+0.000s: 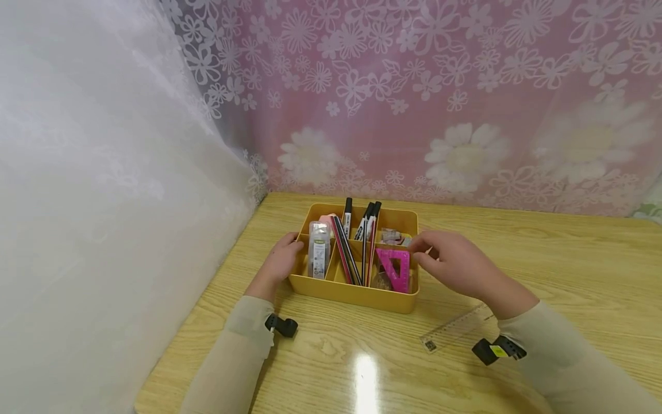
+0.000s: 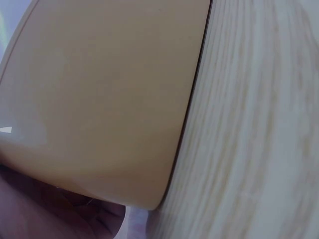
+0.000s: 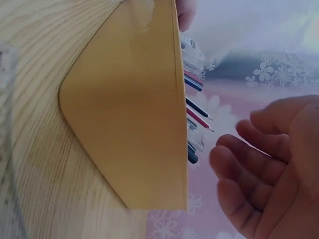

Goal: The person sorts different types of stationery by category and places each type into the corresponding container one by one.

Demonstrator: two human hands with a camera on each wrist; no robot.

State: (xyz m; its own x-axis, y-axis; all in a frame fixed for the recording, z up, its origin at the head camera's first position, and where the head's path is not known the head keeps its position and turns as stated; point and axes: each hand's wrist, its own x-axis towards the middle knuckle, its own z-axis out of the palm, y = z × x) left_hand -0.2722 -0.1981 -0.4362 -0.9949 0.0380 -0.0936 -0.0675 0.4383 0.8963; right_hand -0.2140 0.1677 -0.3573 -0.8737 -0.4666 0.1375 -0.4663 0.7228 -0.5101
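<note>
A yellow desk organizer with several compartments stands on the wooden table. At its left side, my left hand grips the wall near the rim; in the left wrist view part of that hand lies against the box's side. My right hand hovers by the right rim with loosely bent fingers and holds nothing; the right wrist view shows this hand apart from the box. A pink set square leans in the front right compartment. Pencils stand in the front middle one, and a clear case at front left.
Black-capped markers stand in the back middle compartment, and small items lie at back right. A transparent ruler lies on the table near my right forearm. A pink flowered curtain hangs behind; a whitish sheet borders the left.
</note>
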